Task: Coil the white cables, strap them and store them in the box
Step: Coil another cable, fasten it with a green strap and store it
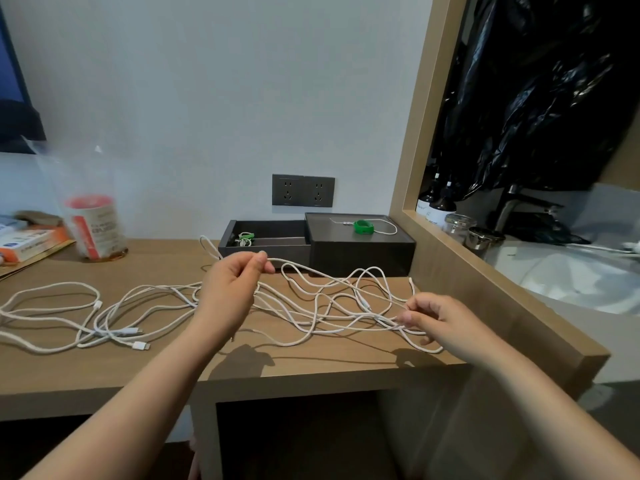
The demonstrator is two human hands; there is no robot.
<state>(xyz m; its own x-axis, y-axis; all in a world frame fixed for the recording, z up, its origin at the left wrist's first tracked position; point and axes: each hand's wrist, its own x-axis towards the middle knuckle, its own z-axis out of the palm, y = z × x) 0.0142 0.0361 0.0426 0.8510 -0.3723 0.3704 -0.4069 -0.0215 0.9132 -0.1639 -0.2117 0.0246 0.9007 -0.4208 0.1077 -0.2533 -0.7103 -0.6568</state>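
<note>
Several white cables [145, 313] lie tangled across the wooden desk [311, 362]. My left hand [232, 289] is raised above the tangle and pinches one cable near its end between thumb and fingers. My right hand [436, 320] pinches a cable strand low over the desk at the right. A dark open box [266, 237] stands at the back against the wall, with a coiled white cable bound by a green strap [245, 239] inside. Its lid [360, 242] lies beside it and carries a green strap roll [363, 226] and a thin white cable.
A clear plastic bag with a red-labelled cup [93, 223] and some packets [27, 240] sit at the back left. Wall sockets [303, 190] are above the box. A wooden partition [485, 282] borders the desk on the right, with bottles and a sink beyond.
</note>
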